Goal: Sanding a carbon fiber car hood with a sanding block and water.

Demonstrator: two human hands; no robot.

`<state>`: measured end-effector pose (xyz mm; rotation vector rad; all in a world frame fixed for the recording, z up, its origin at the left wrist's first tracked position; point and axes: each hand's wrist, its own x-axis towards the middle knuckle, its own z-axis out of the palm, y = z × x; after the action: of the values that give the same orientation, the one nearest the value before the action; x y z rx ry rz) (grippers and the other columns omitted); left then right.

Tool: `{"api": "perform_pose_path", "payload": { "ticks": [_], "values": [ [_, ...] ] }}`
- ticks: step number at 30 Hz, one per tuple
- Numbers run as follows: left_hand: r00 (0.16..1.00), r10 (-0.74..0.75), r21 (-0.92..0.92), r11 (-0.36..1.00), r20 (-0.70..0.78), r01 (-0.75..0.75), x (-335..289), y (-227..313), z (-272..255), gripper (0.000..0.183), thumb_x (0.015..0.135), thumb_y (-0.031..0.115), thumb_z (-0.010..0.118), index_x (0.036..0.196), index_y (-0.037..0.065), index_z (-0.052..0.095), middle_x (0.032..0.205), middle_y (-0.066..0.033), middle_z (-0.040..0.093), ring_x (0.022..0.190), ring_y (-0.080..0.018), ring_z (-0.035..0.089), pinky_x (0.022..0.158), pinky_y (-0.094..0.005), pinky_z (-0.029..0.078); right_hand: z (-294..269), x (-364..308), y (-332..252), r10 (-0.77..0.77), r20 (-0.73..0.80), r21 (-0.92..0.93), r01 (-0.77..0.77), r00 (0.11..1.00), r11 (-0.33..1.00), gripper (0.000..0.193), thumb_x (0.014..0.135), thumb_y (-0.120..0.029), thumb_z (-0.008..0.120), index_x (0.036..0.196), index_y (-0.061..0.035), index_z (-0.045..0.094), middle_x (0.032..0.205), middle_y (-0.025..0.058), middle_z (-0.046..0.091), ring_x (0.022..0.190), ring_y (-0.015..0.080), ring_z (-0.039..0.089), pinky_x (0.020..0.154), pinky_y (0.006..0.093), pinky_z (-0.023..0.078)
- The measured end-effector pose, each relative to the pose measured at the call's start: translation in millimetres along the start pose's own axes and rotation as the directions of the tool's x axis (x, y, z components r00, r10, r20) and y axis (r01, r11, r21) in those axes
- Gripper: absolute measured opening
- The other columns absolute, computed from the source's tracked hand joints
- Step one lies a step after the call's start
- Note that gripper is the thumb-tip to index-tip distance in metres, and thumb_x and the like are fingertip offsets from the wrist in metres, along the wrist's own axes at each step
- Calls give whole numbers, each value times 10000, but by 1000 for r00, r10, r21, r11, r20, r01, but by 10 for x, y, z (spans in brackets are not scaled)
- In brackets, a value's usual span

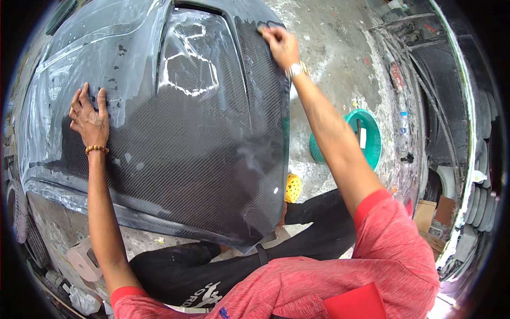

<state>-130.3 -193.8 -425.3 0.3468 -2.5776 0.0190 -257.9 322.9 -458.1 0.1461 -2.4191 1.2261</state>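
Observation:
A large dark carbon-fibre car hood [159, 143] lies in front of me, its woven pattern showing through on the near part. Whitish, cloudy residue streaks its left side, and a wet sheen covers the raised middle. My left hand [90, 117] rests flat on the left part with fingers spread and nothing held. At the far right edge, my right hand [281, 45] is closed, fingertips down on the surface. A small tan piece [260, 30] peeks out under those fingertips; most of it is hidden by the hand.
A green basin [374, 141] with a dark and a white item inside stands on the stained concrete floor, right of the hood. Yellow perforated footwear [293, 187] shows beside the hood's near right corner. Dark panels [435, 101] line the right side. A beige roll [85, 259] sits at lower left.

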Motion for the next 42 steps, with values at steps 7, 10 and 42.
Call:
{"api": "perform_pose_path", "payload": {
  "ticks": [7,10,42],
  "values": [
    [998,37,-36,999,-56,-39,97,-94,-125,577,1016,572,546,1504,267,512,1532,-33,460,1413,-315,410,1133,-575,299,-208,-28,-55,-144,-31,-54,142,989,988,191,915,-155,773,1041,-12,766,1008,113,792,915,181,753,844,309,571],
    [999,20,-52,998,-45,-22,152,-112,12,581,1016,585,538,1509,278,508,1545,-27,459,1422,-319,412,1148,-579,284,-28,381,102,-90,-84,-49,86,992,995,223,904,-205,775,1015,-12,759,943,144,783,822,188,755,740,315,562],
    [996,71,31,997,-56,-69,351,-685,-260,598,1011,614,516,1488,255,537,1521,-68,499,1416,-339,422,1143,-569,296,114,-289,-654,-252,-39,18,253,967,967,149,878,-116,767,1003,-37,752,942,93,793,834,229,738,857,322,532]
  ]
}}
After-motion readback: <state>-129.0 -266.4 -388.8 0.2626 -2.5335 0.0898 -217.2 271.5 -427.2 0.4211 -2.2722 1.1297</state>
